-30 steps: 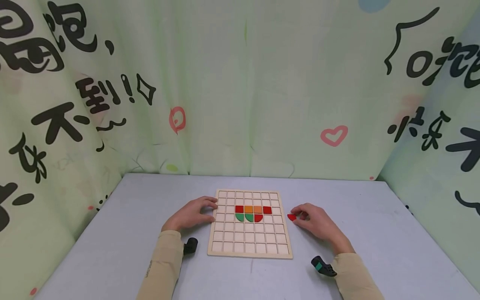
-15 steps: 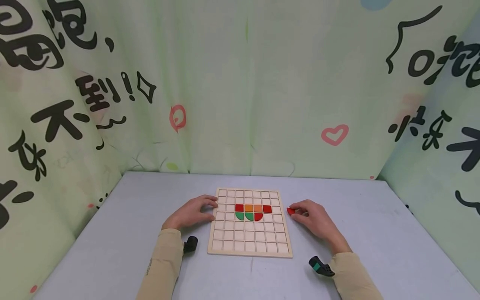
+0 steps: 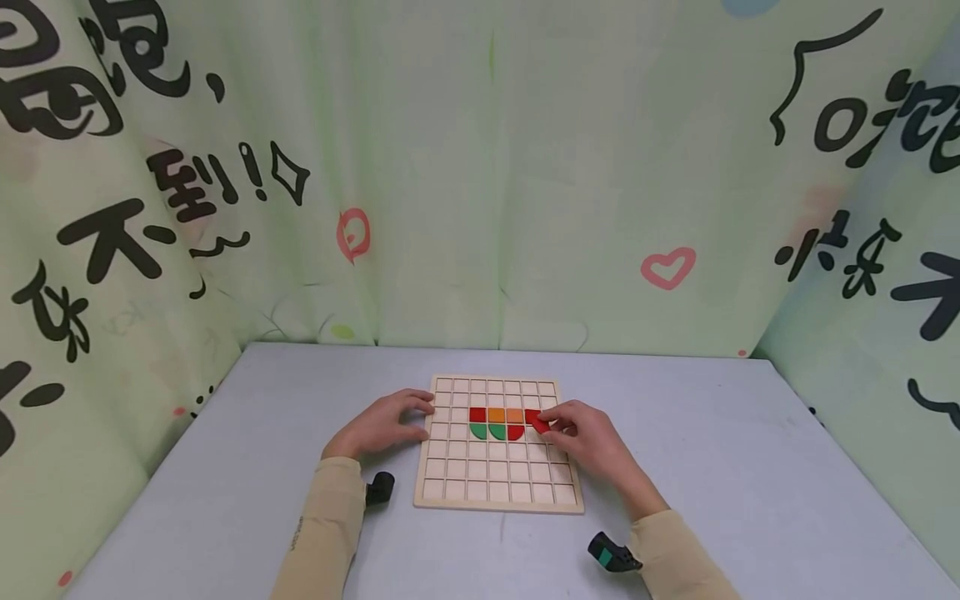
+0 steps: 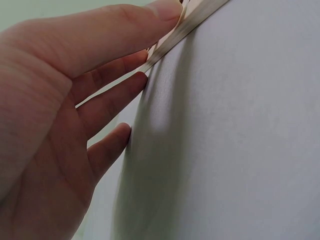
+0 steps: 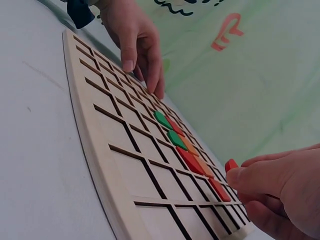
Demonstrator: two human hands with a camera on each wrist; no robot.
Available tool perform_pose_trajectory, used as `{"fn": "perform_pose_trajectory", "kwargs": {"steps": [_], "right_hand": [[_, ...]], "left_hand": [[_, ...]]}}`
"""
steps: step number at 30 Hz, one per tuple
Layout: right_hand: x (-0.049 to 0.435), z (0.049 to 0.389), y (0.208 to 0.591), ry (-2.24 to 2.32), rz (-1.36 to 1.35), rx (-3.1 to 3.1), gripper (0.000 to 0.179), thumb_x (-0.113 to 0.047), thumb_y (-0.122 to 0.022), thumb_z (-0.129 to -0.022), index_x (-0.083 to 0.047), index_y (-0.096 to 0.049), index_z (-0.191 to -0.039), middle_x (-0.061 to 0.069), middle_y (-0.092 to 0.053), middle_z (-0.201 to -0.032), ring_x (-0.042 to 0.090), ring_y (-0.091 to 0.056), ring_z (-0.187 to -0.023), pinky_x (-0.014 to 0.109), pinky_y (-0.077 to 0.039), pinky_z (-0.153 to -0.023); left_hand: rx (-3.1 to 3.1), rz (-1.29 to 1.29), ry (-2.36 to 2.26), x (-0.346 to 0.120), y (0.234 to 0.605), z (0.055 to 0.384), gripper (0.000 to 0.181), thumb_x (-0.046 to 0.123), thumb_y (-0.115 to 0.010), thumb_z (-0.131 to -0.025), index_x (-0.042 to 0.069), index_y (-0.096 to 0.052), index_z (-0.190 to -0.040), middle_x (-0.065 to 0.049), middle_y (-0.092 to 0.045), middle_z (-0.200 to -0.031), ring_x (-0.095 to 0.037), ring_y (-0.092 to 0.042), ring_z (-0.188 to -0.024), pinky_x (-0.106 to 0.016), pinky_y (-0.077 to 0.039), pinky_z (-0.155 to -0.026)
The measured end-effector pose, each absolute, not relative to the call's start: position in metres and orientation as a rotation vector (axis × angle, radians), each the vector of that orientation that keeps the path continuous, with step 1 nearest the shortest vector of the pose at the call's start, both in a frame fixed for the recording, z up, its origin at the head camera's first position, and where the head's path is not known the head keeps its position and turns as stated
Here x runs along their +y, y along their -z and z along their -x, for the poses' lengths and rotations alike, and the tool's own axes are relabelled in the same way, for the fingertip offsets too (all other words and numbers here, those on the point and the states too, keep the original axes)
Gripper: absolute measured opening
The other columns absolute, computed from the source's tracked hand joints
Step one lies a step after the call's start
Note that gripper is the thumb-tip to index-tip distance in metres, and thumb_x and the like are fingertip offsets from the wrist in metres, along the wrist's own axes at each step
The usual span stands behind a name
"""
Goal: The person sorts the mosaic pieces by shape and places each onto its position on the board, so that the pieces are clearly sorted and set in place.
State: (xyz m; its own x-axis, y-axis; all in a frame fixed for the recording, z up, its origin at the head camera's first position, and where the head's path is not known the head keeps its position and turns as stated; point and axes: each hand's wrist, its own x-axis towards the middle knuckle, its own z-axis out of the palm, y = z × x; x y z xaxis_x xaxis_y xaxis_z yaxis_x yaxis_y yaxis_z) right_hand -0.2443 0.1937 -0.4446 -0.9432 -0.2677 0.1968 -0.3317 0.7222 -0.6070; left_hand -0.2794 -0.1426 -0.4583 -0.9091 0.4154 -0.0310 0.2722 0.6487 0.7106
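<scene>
A wooden grid board (image 3: 498, 493) lies on the table. My left hand (image 3: 381, 427) rests at its left edge, thumb and fingers spread and fairly straight; the left wrist view shows the thumb (image 4: 165, 10) on the rim. Above the board's right side, my right hand (image 3: 588, 437) pinches a small red piece (image 5: 231, 165) between thumb and fingers, most of it covered. One row holds a red square (image 3: 477, 415), two orange squares (image 3: 505, 415) and another red square beside the right fingertips. Directly below sit two green quarter-rounds (image 3: 478, 431) and a red quarter-round (image 3: 515, 432).
The board stands on a pale table (image 3: 300, 375) with a printed green curtain (image 3: 450, 167) behind and at both sides. Black wrist cameras (image 3: 615, 553) are strapped at both sleeves, close above the tabletop.
My right hand has moved left from beside the board to over its right columns, carrying the red piece. The left hand has stayed at the board's left edge.
</scene>
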Motion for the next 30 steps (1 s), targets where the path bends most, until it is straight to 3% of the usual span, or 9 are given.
{"fn": "perform_pose_trajectory", "kwargs": {"steps": [7,17,30], "right_hand": [[0.191,0.244,0.45,-0.989,-0.493,-2.808,0.024,-0.006,-0.078,-0.082,-0.006,-0.074,-0.106,0.006,-0.066,-0.104,0.016,-0.062,-0.087,0.03,-0.056,-0.076],[0.188,0.243,0.454,-0.948,-0.552,-2.821,0.022,-0.007,-0.079,-0.081,-0.006,-0.075,-0.103,-0.001,-0.061,-0.09,0.013,-0.051,-0.078,0.024,-0.047,-0.066],[0.187,0.243,0.457,-0.913,-0.537,-2.832,0.02,-0.005,-0.077,-0.082,-0.006,-0.075,-0.102,0.002,-0.063,-0.093,0.012,-0.052,-0.078,0.026,-0.049,-0.067]], "left_hand": [[2.679,-0.558,-1.088,-0.142,0.457,0.279,0.035,0.013,-0.075,-0.085,0.007,-0.068,-0.119,-0.002,-0.051,-0.142,-0.027,-0.039,-0.138,-0.043,-0.034,-0.113],[2.678,-0.561,-1.086,-0.142,0.457,0.28,0.035,0.014,-0.075,-0.086,0.007,-0.067,-0.119,-0.001,-0.051,-0.142,-0.026,-0.039,-0.138,-0.043,-0.034,-0.113],[2.688,-0.566,-1.074,-0.142,0.457,0.279,0.035,0.014,-0.075,-0.086,0.007,-0.067,-0.12,-0.001,-0.051,-0.142,-0.026,-0.039,-0.138,-0.043,-0.034,-0.113]]}}
